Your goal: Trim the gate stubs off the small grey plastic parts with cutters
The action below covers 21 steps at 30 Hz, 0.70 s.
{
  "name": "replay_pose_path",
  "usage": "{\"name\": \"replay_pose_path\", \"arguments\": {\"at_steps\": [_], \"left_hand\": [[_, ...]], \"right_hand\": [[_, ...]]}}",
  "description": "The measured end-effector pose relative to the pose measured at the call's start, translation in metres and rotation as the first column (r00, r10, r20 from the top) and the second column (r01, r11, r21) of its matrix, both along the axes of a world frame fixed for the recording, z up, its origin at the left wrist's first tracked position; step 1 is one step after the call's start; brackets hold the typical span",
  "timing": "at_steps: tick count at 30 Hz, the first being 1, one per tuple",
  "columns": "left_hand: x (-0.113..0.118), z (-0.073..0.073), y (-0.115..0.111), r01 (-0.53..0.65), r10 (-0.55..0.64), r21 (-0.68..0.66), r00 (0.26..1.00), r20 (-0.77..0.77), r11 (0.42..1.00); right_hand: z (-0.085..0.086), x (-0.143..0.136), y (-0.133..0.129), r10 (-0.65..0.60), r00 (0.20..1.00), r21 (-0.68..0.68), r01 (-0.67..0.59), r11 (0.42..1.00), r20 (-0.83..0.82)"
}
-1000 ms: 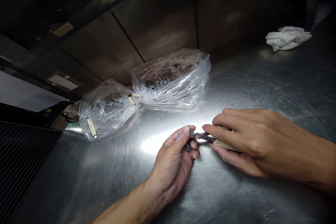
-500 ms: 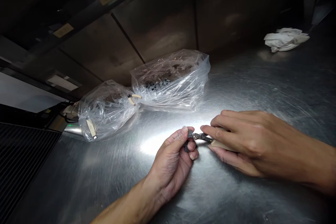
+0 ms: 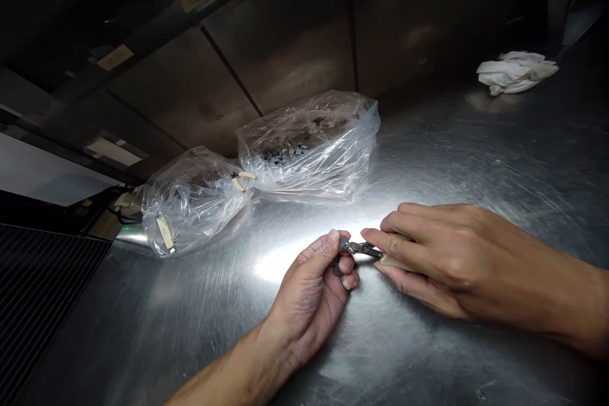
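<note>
My left hand is closed, pinching a small dark grey part between thumb and fingers just above the metal table. My right hand is wrapped around a pair of nippers with cream handles. The nippers' metal jaws reach leftward to the grey part at my left fingertips. Fingers cover much of the part, so its full shape is hidden, and I cannot tell whether the jaws are biting into it.
Behind my hands stands a clear plastic bag with several small grey pieces. Another clear bag is to its left, with a second cream-handled tool between them. A crumpled white cloth lies at the back right of the metal table.
The nippers' handles look slightly more closed and my right hand has shifted a touch to the left. My left hand keeps the same pinch on the grey part.
</note>
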<state>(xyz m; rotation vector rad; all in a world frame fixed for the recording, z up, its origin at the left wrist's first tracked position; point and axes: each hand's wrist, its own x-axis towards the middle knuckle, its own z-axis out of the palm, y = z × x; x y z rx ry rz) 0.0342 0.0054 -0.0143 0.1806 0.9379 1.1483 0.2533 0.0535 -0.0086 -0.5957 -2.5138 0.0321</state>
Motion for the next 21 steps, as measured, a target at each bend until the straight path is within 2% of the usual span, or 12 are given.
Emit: {"name": "replay_pose_path", "arguments": {"at_steps": [21], "left_hand": [[-0.0009, -0.0012, -0.0003, -0.002, 0.002, 0.011, 1.000, 0.001, 1.000]], "right_hand": [[-0.0014, -0.0023, -0.0016, 0.025, 0.999, -0.084, -0.023, 0.996, 0.022]]}}
